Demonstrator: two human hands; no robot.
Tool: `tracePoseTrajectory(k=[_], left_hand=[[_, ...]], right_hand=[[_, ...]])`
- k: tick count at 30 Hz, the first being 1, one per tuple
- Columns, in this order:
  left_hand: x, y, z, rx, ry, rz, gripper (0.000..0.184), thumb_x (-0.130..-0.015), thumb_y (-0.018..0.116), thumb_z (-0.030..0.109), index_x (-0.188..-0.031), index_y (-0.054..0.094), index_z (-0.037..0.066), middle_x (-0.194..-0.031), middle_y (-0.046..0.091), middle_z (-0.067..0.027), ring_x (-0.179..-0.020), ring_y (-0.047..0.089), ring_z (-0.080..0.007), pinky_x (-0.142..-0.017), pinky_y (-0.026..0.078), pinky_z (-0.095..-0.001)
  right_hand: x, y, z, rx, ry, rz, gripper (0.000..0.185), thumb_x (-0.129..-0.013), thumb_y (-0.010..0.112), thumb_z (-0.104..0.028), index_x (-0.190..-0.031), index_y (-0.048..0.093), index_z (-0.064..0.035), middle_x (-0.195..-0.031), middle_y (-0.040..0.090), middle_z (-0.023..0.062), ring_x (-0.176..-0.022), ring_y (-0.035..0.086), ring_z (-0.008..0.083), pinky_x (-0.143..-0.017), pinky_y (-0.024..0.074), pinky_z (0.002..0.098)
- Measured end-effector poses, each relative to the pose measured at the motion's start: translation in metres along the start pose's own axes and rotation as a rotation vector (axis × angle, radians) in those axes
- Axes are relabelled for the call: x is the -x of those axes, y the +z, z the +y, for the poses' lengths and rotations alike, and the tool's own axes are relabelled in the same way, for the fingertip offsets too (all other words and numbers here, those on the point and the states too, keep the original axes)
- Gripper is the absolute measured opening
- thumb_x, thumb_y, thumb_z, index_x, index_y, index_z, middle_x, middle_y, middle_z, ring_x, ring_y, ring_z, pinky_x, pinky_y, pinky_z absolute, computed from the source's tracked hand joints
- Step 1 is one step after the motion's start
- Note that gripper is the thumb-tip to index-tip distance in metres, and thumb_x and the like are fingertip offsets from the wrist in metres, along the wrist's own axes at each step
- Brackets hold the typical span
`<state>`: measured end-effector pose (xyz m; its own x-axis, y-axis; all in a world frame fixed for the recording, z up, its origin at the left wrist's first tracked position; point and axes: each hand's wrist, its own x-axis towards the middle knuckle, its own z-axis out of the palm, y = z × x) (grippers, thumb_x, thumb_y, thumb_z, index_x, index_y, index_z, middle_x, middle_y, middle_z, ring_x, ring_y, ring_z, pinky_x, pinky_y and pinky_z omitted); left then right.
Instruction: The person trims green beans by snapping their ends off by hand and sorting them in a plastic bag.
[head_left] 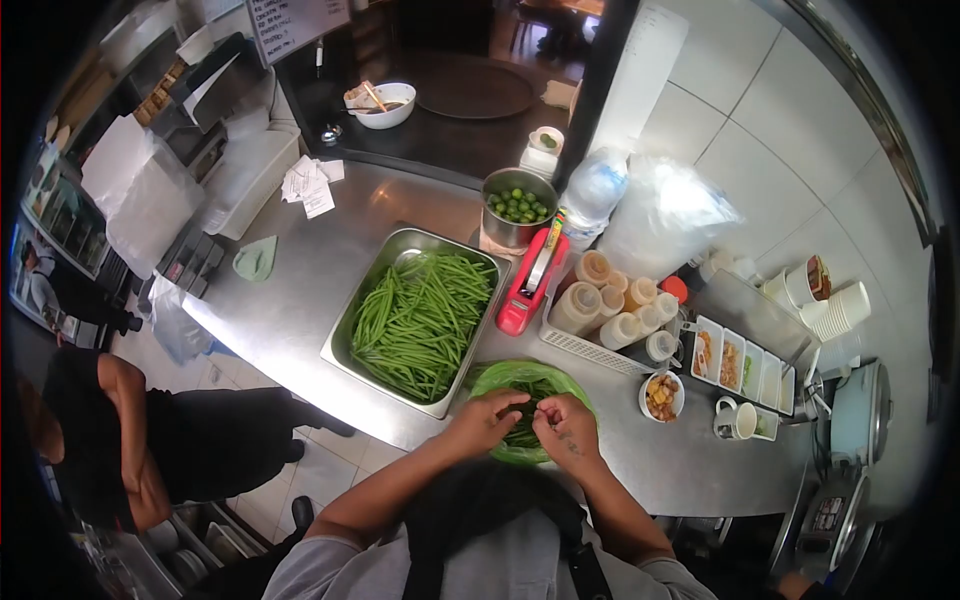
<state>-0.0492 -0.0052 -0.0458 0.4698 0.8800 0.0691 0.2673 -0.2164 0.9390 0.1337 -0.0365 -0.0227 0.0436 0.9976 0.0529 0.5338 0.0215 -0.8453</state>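
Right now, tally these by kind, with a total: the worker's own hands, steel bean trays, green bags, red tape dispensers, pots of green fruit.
Own hands: 2, left hand and right hand
Bean tray: 1
Green bag: 1
Red tape dispenser: 1
Fruit pot: 1
Total: 6

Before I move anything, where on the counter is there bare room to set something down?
Bare steel lies between the green cloth and the bean tray, and right of the green bag, below the small bowl and mug. It is crowded around the pot, red dispenser and bottle basket.
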Motion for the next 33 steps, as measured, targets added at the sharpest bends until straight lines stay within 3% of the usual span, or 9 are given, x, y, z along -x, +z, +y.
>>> tracePoseTrajectory(k=[1, 3, 11, 14, 19, 22, 27, 28, 33], left_hand=[[-0.002, 0.007, 0.001, 0.002, 0.002, -0.008, 0.031, -0.087, 0.065, 0.010, -0.117, 0.061, 0.004, -0.111, 0.062, -0.0108, -0.086, 0.061, -0.0171, -0.067, 0.048, -0.0268], [-0.007, 0.017, 0.006, 0.090, 0.059, -0.101, 0.032, -0.086, 0.062, 0.009, -0.118, 0.059, 0.002, -0.111, 0.062, -0.0161, -0.096, 0.062, -0.0315, -0.081, 0.050, -0.0337], [-0.023, 0.015, 0.012, 0.093, 0.144, -0.180, 0.021, -0.089, 0.059, 0.009, -0.109, 0.058, 0.002, -0.101, 0.061, -0.0144, -0.089, 0.061, -0.0287, -0.076, 0.048, -0.0356], [-0.024, 0.013, 0.019, 0.126, 0.063, -0.268, 0.019, -0.091, 0.057, 0.010, -0.109, 0.058, 0.002, -0.100, 0.061, -0.0139, -0.089, 0.060, -0.0291, -0.077, 0.048, -0.0356], [-0.025, 0.015, 0.025, 0.102, 0.243, -0.235, 0.020, -0.092, 0.056, 0.006, -0.111, 0.060, 0.004, -0.098, 0.061, -0.0111, -0.089, 0.060, -0.0243, -0.076, 0.048, -0.0311], [-0.028, 0.011, 0.033, 0.093, 0.227, -0.178, 0.017, -0.091, 0.058, 0.008, -0.107, 0.060, 0.002, -0.097, 0.061, -0.0126, -0.086, 0.060, -0.0285, -0.075, 0.048, -0.0354], [-0.029, 0.011, 0.026, -0.009, 0.323, -0.127, 0.014, -0.089, 0.060, 0.007, -0.102, 0.063, 0.003, -0.090, 0.061, -0.0124, -0.083, 0.059, -0.0295, -0.072, 0.048, -0.0361], [-0.027, 0.009, 0.031, -0.010, 0.288, -0.134, 0.013, -0.088, 0.061, 0.007, -0.100, 0.064, 0.003, -0.090, 0.061, -0.0131, -0.082, 0.060, -0.0300, -0.071, 0.049, -0.0366], [-0.021, 0.012, 0.029, -0.036, 0.228, -0.156, 0.018, -0.090, 0.061, 0.011, -0.106, 0.062, 0.002, -0.091, 0.061, -0.0130, -0.078, 0.060, -0.0275, -0.067, 0.048, -0.0342]], right_hand=[[0.002, -0.004, -0.003, 0.002, 0.006, 0.006, 0.008, -0.076, 0.066, -0.005, -0.084, 0.064, -0.0043, -0.074, 0.063, 0.0084, -0.064, 0.061, 0.0200, -0.059, 0.0492, 0.0310], [0.003, -0.011, -0.007, -0.229, 0.147, 0.001, 0.007, -0.078, 0.067, -0.005, -0.084, 0.064, -0.0020, -0.072, 0.063, 0.0054, -0.060, 0.058, 0.0110, -0.056, 0.0469, 0.0246], [0.006, -0.030, 0.003, -0.421, 0.209, -0.073, 0.007, -0.084, 0.066, -0.005, -0.088, 0.064, 0.0000, -0.075, 0.064, 0.0006, -0.064, 0.056, 0.0043, -0.058, 0.0454, 0.0202], [0.008, -0.038, 0.001, -0.434, 0.231, -0.124, 0.008, -0.085, 0.066, -0.005, -0.090, 0.065, 0.0009, -0.078, 0.066, 0.0012, -0.065, 0.056, 0.0042, -0.059, 0.0454, 0.0197], [0.008, -0.048, -0.006, -0.446, 0.203, -0.113, 0.009, -0.084, 0.067, -0.006, -0.090, 0.066, 0.0013, -0.081, 0.068, 0.0032, -0.067, 0.057, 0.0045, -0.060, 0.0460, 0.0203], [0.004, -0.061, -0.023, -0.225, 0.054, -0.098, 0.011, -0.081, 0.069, -0.007, -0.090, 0.067, -0.0007, -0.077, 0.066, 0.0055, -0.066, 0.059, 0.0082, -0.060, 0.0464, 0.0219], [-0.001, -0.070, -0.030, 0.177, -0.294, -0.109, 0.010, -0.073, 0.068, -0.008, -0.081, 0.065, -0.0025, -0.072, 0.063, 0.0124, -0.064, 0.062, 0.0259, -0.059, 0.0489, 0.0336], [0.000, -0.070, -0.034, 0.144, -0.263, -0.115, 0.010, -0.071, 0.068, -0.008, -0.079, 0.065, -0.0029, -0.072, 0.062, 0.0130, -0.066, 0.061, 0.0313, -0.061, 0.0493, 0.0379], [-0.002, -0.055, -0.019, 0.221, -0.450, 0.059, 0.011, -0.067, 0.069, -0.004, -0.074, 0.060, -0.0055, -0.070, 0.061, 0.0112, -0.067, 0.061, 0.0314, -0.062, 0.0499, 0.0405]])
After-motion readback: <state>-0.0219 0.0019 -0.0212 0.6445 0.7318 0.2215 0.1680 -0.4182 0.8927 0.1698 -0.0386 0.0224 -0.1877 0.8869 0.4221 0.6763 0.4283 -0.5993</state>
